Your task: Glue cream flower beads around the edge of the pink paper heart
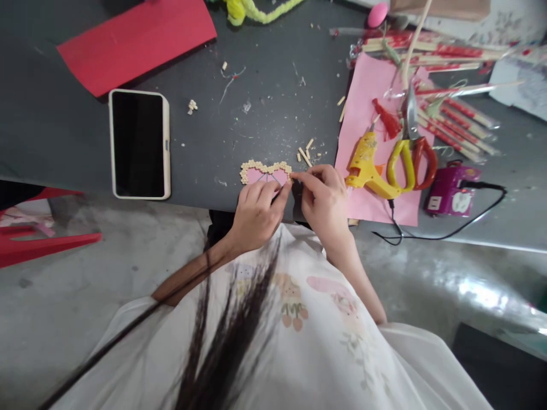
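A small pink paper piece (255, 175) with a wavy border of short wooden stick bits (267, 168) lies at the table's near edge. Dark lines fan across its pink face. My left hand (260, 212) holds it from the near side, fingers over its lower part and thumb towards its right end. From the right, my right hand (327, 196) pinches thumb and forefinger at the border's right end; whatever is between the fingertips is too small to make out. Loose cut stick bits (305, 155) lie just beyond the right hand.
On the right, a yellow glue gun (365, 165) and scissors (410, 154) rest on pink paper (354, 108), near a purple power block (453, 191) with a cord. Wrapped chopsticks (457, 125) lie beyond. A phone (139, 145) and red sheet (141, 42) are left.
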Demonstrator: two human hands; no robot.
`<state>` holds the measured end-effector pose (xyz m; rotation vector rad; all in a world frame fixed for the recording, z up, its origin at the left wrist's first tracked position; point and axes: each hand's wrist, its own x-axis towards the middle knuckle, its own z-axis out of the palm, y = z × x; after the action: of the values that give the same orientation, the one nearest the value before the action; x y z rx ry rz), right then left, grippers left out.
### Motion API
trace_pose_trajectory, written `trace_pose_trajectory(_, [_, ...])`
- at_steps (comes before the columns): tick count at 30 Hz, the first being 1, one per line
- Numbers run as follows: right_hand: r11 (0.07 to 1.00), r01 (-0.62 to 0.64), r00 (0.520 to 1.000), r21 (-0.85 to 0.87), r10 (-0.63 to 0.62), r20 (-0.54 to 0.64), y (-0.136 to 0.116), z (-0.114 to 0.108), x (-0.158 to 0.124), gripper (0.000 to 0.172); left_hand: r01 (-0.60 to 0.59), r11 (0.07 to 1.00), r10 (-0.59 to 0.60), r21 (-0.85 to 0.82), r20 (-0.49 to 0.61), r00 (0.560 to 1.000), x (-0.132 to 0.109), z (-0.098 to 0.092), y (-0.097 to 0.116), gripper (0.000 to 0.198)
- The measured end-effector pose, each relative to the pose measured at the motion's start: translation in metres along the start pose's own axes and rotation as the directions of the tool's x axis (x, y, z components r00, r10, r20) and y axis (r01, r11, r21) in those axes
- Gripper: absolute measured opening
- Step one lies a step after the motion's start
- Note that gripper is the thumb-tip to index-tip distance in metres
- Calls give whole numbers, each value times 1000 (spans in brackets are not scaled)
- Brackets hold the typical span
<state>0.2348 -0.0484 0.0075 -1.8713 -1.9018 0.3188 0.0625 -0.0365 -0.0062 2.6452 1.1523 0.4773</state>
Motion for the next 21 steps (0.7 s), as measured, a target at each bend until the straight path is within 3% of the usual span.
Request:
trace_pose_trajectory(8, [999,21,999,24,-22,27,4,-4,4,35,-5,1000,6,5,-7,1000,3,0,2,45])
trace_pose_trajectory(21, [993,-21,994,115,8,112,6,-12,16,17,73,996,-72,-58,5,997,1,2,5,45])
